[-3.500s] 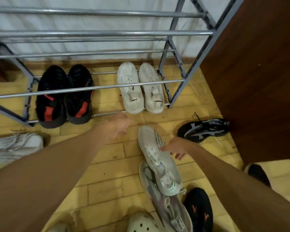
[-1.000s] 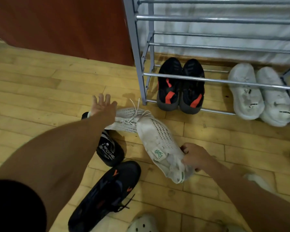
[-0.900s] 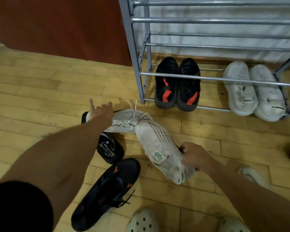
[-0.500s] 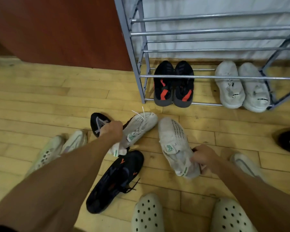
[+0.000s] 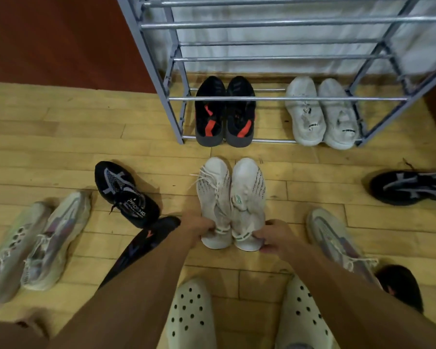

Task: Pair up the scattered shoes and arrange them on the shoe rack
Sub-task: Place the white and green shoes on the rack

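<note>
- Gripping both heels here: the left hand (image 5: pixel 199 229) has its fingers curled round the heel collar of the left shoe of the white knit lace-up sneakers (image 5: pixel 230 197). The right hand (image 5: pixel 275 235) is clamped on the other shoe's heel the same way.
- The pair sits side by side, touching, on the pale wooden plank floor (image 5: pixel 61 147). Toes point at the grey metal tube shoe rack (image 5: pixel 287 98), and the pair is just in front of its bottom rail.
- Handling guess: these look light and floppy. The knit upper would probably squash if you grabbed it mid-shoe, and the sole is likely the only stiff part.
- So the heel seems the right spot to me. It's the firmest bit of the upper, and one hand per shoe keeps the toes lined up.
- The left shoe's loose laces splay out sideways, so they could snag on a rail going in.
- Pose: both forearms reach forward and down from the near edge and converge at the heels. Wrists are low, close to the floor, with the backs of the hands up.
- Already on the bottom shelf: black sneakers with red-orange straps (image 5: pixel 224 114) on the left and off-white slip-on sneakers (image 5: pixel 320 117) on the right, with a gap between them.
- Unsorted on the floor: a black mesh sneaker with grey stripes (image 5: pixel 126 195) on the near left and a similar-looking black one (image 5: pixel 410 187) far right.
</note>
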`<state>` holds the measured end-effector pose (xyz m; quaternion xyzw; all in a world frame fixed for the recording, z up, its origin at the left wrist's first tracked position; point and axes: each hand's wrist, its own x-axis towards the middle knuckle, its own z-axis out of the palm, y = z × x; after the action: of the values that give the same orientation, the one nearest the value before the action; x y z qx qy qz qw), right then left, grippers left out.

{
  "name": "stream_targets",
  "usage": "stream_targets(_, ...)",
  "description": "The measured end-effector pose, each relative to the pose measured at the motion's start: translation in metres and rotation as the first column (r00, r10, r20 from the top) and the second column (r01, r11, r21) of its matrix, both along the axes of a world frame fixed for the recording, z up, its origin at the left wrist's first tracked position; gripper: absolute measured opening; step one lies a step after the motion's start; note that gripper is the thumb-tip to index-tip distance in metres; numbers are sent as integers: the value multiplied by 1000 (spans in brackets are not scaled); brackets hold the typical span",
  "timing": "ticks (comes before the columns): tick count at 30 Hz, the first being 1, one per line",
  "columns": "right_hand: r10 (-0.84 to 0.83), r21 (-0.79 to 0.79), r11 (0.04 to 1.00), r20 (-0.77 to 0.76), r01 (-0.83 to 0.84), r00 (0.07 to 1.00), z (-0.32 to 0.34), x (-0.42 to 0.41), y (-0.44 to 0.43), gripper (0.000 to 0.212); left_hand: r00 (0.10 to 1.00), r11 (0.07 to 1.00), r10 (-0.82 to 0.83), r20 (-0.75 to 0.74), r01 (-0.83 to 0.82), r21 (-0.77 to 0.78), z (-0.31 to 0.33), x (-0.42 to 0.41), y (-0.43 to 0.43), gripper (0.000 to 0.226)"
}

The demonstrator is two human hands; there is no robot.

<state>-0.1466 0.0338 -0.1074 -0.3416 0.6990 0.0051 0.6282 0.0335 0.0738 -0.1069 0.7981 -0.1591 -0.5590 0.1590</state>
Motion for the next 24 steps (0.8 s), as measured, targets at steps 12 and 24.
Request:
stream_targets(12,121,-104,987,-41,-125,992,52,-35,-11,28,983,1000,-6,-186,6,1,50,4,15,16)
stream_targets(24,51,-348,936,-15,-54,999,187,-71,-27,36,992,953,-112,-55,92,-287,195,27,5,20)
